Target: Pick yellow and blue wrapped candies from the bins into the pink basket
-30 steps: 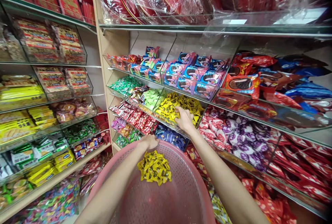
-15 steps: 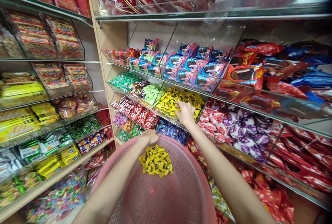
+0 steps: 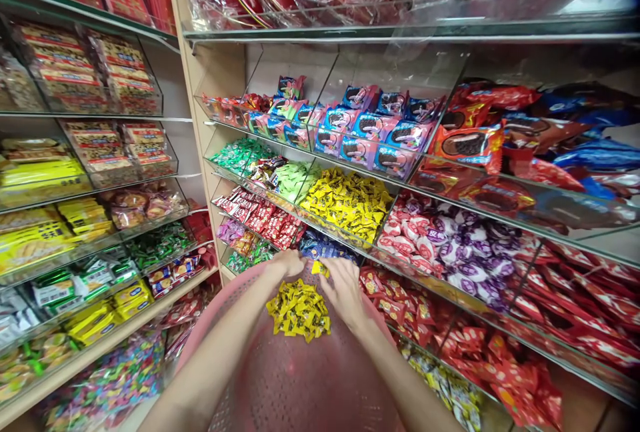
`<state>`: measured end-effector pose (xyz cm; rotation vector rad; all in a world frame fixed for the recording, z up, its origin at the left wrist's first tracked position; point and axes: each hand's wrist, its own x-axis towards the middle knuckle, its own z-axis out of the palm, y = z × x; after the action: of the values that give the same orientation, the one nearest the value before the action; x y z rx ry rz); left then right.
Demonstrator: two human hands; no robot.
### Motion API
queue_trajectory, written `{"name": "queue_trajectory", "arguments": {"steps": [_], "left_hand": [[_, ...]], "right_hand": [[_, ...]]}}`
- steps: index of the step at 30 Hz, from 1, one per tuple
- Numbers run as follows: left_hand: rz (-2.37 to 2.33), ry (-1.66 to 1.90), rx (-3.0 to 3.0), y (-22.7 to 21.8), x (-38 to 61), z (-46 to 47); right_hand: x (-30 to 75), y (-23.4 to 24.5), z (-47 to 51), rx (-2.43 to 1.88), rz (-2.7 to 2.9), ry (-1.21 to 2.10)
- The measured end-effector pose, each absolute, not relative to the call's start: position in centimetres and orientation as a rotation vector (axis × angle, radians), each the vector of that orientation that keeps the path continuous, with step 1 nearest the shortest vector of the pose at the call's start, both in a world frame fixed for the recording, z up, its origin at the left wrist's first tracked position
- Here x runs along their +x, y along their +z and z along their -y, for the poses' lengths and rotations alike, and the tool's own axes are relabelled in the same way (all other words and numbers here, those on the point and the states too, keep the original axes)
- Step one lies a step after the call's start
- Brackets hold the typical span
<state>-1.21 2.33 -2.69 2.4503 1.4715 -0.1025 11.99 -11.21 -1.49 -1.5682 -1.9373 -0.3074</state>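
Note:
A pink perforated plastic basket [image 3: 295,385] is in front of me, with a heap of yellow-wrapped candies [image 3: 299,312] lying toward its far side. My left hand [image 3: 287,265] is closed on the far rim; its fingertips are partly hidden. Over the basket, right of the left hand, my right hand [image 3: 347,291] is closed on yellow-wrapped candy [image 3: 319,269], which shows at its fingertips. How many pieces it holds I cannot tell. Beyond the hands, more of the same yellow candies [image 3: 347,202] fill a clear shelf compartment.
Clear dividers separate the shelf's purple and white wrapped sweets [image 3: 465,245], red packets [image 3: 400,302] and blue-pink cookie packs [image 3: 370,124]. A second shelf unit on the left holds yellow packs [image 3: 43,179]. Glass shelf edges [image 3: 350,37] run overhead.
My right hand has drawn back from the yellow candy compartment, down and left to above the basket, bringing yellow candy with it. My left hand has stayed on the rim.

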Motion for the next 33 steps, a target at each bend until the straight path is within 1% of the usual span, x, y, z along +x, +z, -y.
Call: {"name": "queue_trajectory", "arguments": {"steps": [4,12,18,26,33], "left_hand": [[-1.474,-0.082,2.467,-2.8,-1.4,-2.2],[-1.472,-0.101,2.466,-2.6,-1.6,-2.1],[-1.469,-0.116,2.465,-2.4,-1.9,-1.6],[-1.507,-0.07,2.483,-2.7,-1.5,0.2],[-1.544,-0.044,2.525,-1.5,-1.0,3.5]], "right_hand": [[12.7,-4.0,11.5,-1.745,2.028,-0.192],[12.6,-6.2,11.4,-1.96,2.094,-0.156],[12.2,-7.0,11.7,-1.988,2.09,-0.182],[12.9,-6.6,13.1,-1.924,2.098,-0.15],[13.7,-6.7,15.4,-1.846,1.914,-0.059]]}}
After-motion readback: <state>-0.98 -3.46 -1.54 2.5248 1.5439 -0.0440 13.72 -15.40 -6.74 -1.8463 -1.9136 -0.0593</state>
